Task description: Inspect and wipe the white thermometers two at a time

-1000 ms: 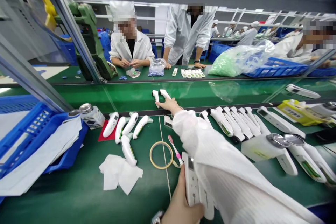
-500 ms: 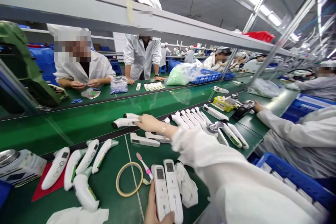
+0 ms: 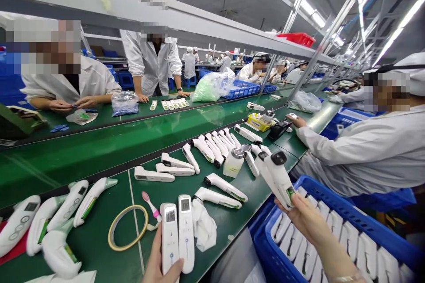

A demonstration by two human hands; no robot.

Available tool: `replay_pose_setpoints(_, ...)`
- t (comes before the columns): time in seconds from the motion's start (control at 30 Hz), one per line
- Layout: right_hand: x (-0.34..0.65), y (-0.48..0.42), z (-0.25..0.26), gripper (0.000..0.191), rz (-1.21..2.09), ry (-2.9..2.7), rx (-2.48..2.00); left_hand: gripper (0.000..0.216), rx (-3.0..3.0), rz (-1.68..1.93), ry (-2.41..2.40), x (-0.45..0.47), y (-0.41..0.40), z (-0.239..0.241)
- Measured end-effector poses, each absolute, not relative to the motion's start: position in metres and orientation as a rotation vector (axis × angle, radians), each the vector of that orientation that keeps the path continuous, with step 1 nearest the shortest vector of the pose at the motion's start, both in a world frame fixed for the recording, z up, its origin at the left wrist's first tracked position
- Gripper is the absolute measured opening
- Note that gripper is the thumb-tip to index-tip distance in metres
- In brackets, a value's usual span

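My left hand (image 3: pixel 162 261) is closed around two white infrared thermometers, side by side with lit displays up; the left thermometer (image 3: pixel 170 234) lies under my thumb, and the right thermometer (image 3: pixel 186 239) is beside it. At the right, my right hand (image 3: pixel 305 216) grips white thermometers (image 3: pixel 274 177), apparently two, with dark tips pointing up and away, above the near edge of a blue basket (image 3: pixel 265 230). Rows of similar thermometers fill that basket. Two black-tipped thermometers (image 3: pixel 226 186) lie on the green bench between my hands. A crumpled white cloth (image 3: pixel 203 225) sits beside the left pair.
A tape roll (image 3: pixel 111 230), pink toothbrush (image 3: pixel 151 205) and several bulkier thermometers (image 3: pixel 59 247) lie to the left. Further back are more thermometers (image 3: pixel 212 146), a pump bottle (image 3: pixel 233 163) and a yellow box (image 3: pixel 259 121). A co-worker (image 3: pixel 361 141) sits at the right; two people stand or sit across the belt.
My right hand has come back from two thermometers by the belt to above the basket at the right, now holding thermometers. The view has turned right; my left hand keeps its pair.
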State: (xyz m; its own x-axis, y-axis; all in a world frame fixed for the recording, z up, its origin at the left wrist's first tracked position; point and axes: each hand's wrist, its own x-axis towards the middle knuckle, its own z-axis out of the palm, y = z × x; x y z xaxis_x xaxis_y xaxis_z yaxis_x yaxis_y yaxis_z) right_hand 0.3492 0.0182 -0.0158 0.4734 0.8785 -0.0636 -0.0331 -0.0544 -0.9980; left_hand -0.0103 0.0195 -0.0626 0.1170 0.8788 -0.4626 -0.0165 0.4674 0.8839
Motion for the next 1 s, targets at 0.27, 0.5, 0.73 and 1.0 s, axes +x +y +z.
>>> replay_pose_setpoints(0.27,0.342,0.074,-0.063,0.043,0.782,-0.91,-1.67,0.103,0.762,0.987,1.35,-0.004,0.007,-0.05)
replay_pose_setpoints(0.5,0.358,0.093,-0.071,0.03,0.317,-1.191,-1.898,0.09,0.78,1.109,1.224,0.003,-0.01,-0.016)
replay_pose_setpoints(0.73,0.289,0.046,-0.047,0.035,0.331,-1.266,-1.564,0.09,0.787,1.142,1.048,0.008,-0.017,-0.003)
replay_pose_setpoints(1.0,0.181,0.006,-0.022,0.047,1.718,-1.13,-0.65,0.088,0.787,0.973,0.779,0.008,-0.021,-0.007)
